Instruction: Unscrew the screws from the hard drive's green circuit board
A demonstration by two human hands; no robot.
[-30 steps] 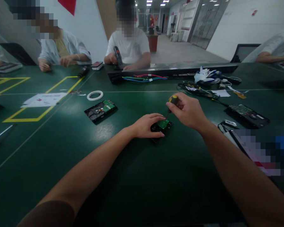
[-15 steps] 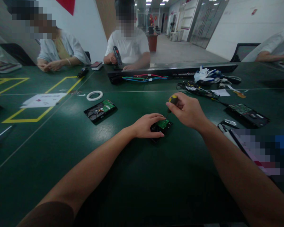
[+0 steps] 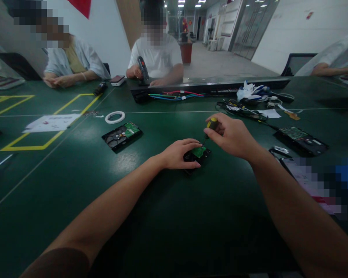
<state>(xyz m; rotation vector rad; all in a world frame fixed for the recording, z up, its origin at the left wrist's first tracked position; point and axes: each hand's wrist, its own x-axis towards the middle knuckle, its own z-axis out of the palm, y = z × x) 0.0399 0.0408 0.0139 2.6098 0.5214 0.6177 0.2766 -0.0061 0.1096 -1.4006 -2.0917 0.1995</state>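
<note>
A hard drive [image 3: 200, 153] lies on the green table with its green circuit board facing up. Over its left part rests my left hand [image 3: 182, 154], fingers and thumb gripping the two sides and covering much of it. My right hand [image 3: 227, 133] is closed round the black and yellow handle of a screwdriver [image 3: 212, 123]. The screwdriver's thin shaft points down, its tip at the circuit board close to my left fingertips; whether it sits in a screw is too small to tell.
A second hard drive [image 3: 122, 136] lies to the left by a white ring [image 3: 115, 117]. Another hard drive [image 3: 301, 140] is at the right, near cables [image 3: 237, 109] and gloves [image 3: 251, 92]. Across the table, a person holds a power screwdriver [image 3: 143, 68] beside a long black panel [image 3: 220, 88].
Both hands keep their places on the hard drive and screwdriver. My right wrist and forearm have shifted slightly, and the whole view has moved a little.
</note>
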